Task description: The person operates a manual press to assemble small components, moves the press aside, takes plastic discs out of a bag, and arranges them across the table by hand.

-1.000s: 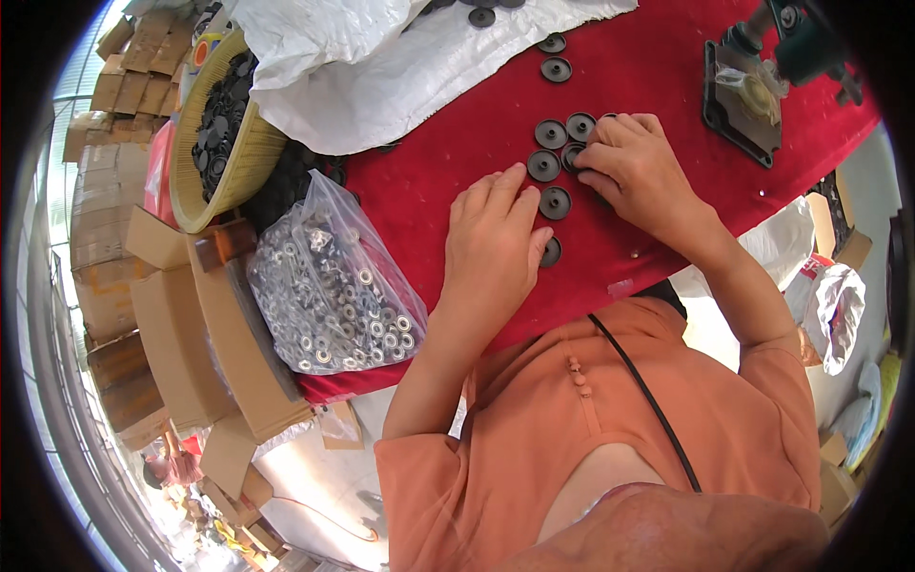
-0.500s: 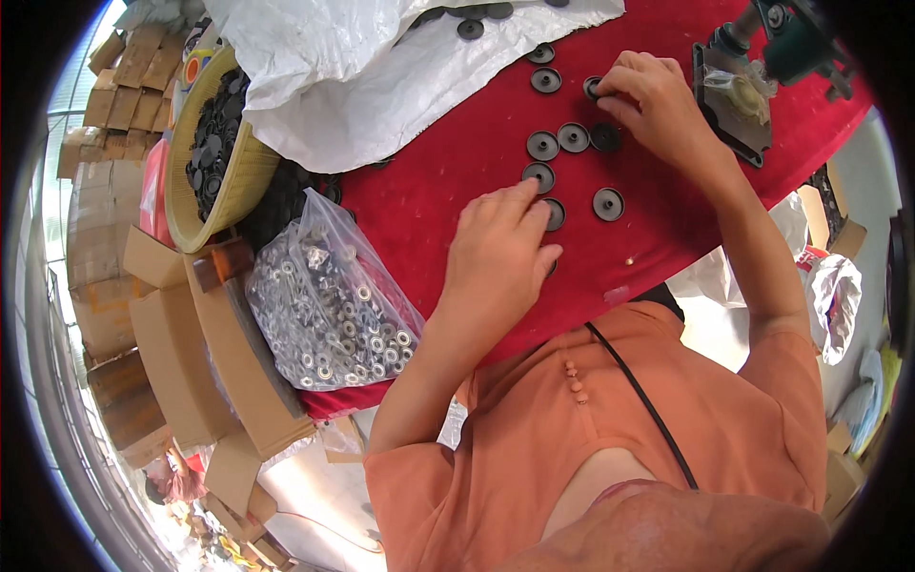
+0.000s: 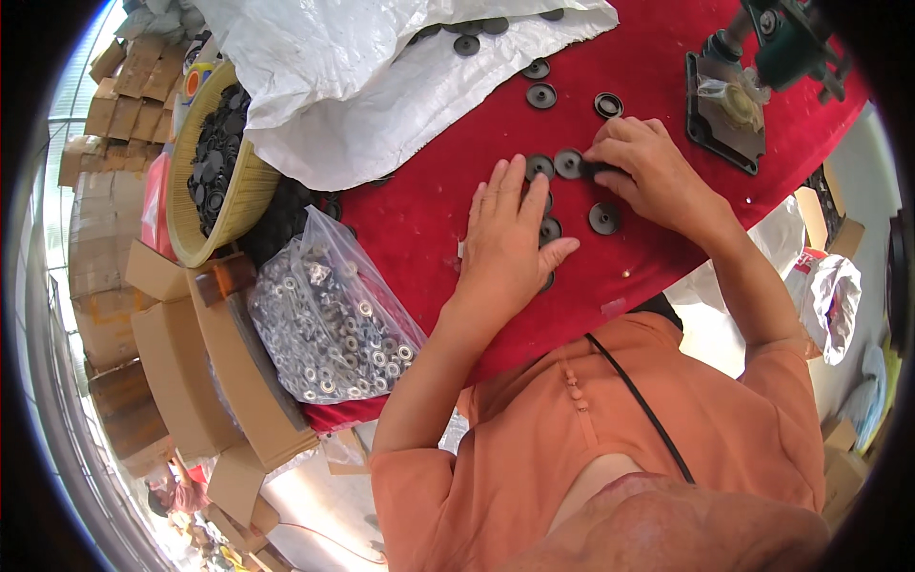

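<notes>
My left hand (image 3: 505,238) lies flat with its fingers spread, palm down over a column of round black caps, partly covering them. One black cap (image 3: 550,231) shows between its forefinger and thumb, and another (image 3: 539,166) lies by its fingertips. To the right, my right hand (image 3: 653,172) has its fingers and thumb closed on a dark round cap (image 3: 599,170), mostly hidden by the hand. A hollow-side-up cap (image 3: 569,163) sits just left of these fingers. A single cap (image 3: 604,218) lies below, and one (image 3: 608,105) above the right hand.
The table has a red cloth (image 3: 419,229). A clear bag of metal bearings (image 3: 334,324) stands at its left edge, beside an open cardboard box (image 3: 181,362) and a yellow basket (image 3: 255,162) of black discs. A white sack (image 3: 353,143) lies at the back; a green machine (image 3: 791,48) stands far right.
My right hand has left one cap on the cloth and come nearer, to the dark cap beside the others. My left hand has flattened and spread its fingers over the column.
</notes>
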Demonstrator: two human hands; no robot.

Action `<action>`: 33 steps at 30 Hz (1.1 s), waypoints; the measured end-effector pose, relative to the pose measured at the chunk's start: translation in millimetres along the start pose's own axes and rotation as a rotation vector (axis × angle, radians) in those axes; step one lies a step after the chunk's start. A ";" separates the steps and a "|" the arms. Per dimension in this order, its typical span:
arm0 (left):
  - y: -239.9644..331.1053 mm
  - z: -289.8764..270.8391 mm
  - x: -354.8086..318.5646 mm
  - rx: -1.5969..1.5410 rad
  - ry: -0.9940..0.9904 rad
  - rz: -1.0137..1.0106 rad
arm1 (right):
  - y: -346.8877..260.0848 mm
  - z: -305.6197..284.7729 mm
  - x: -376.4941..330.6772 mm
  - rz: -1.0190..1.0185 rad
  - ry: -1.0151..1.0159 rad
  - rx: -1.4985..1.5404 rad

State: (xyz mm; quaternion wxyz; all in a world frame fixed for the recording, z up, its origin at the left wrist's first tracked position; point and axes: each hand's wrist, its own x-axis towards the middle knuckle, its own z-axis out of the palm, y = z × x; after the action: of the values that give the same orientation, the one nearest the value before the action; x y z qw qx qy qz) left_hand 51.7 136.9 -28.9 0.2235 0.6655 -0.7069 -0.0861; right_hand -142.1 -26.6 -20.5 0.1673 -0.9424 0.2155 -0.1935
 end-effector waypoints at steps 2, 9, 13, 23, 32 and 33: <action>1.6 -3.1 -4.0 0.009 -0.012 0.024 | 2.5 -9.1 5.8 -0.072 -0.018 0.044; -13.7 -22.6 17.2 -0.009 0.024 -0.031 | 30.8 20.0 65.7 -0.032 0.172 0.123; -31.1 -24.9 37.0 0.008 0.027 -0.061 | 20.4 22.7 66.3 -0.182 0.132 -0.078; -58.4 -14.1 68.9 0.040 0.076 -0.050 | 46.9 43.9 106.4 0.097 0.191 -0.170; -68.2 -30.4 53.1 0.040 0.025 -0.036 | 41.0 12.6 82.6 -0.070 0.005 0.011; -67.1 -32.1 51.0 0.032 0.018 -0.032 | 50.3 11.2 84.8 -0.023 0.096 0.042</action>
State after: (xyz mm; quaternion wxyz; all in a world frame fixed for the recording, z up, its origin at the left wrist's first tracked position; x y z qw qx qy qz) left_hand 125.4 85.9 -18.3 0.2179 0.6809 -0.6954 -0.0725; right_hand -83.9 -106.7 -25.4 0.1742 -0.9307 0.2083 -0.2451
